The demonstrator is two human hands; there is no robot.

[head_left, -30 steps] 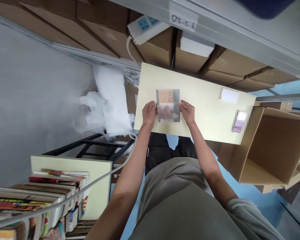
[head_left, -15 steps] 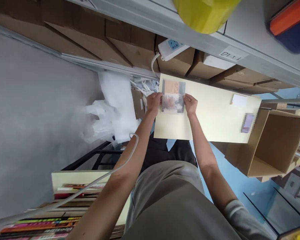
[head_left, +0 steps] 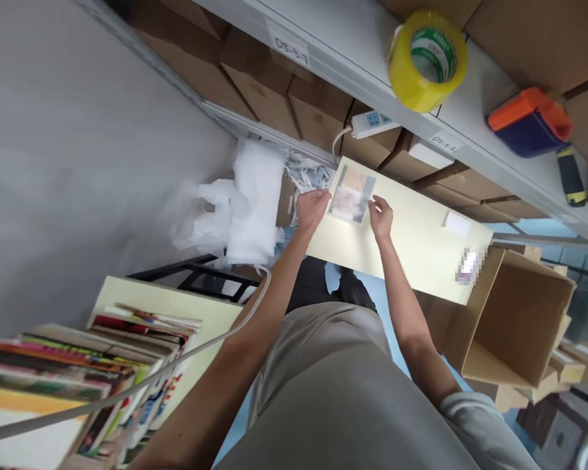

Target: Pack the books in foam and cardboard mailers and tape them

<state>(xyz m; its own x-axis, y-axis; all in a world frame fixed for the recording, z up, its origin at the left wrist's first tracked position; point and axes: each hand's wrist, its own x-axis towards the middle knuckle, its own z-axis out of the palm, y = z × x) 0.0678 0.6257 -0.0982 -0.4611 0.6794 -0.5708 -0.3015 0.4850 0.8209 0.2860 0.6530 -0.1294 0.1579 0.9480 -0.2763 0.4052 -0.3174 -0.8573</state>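
Note:
On the pale yellow tabletop (head_left: 411, 235) lies a thin booklet (head_left: 351, 194) with a picture cover, seemingly in a clear plastic sleeve. My left hand (head_left: 313, 209) is closed at the booklet's left edge, with its fingertips pinched together there. Just off the right edge is my right hand (head_left: 382, 218), its fingers loosely curled and thumb and forefinger apart, with nothing visible between them. The booklet lies at a slight tilt to the tabletop's edges.
A tape roll (head_left: 428, 62) and an orange-and-blue tool (head_left: 529, 123) sit on the shelf above. A power strip (head_left: 375, 123) hangs below it. Stacked books (head_left: 93, 372) stand lower left, crossed by a grey cable (head_left: 225, 331). An open carton (head_left: 522, 316) is at right.
The view has swung and tilted, bringing the tape roll and more books into sight. My right hand has opened and come away from the booklet's right edge; my left stays at its left edge.

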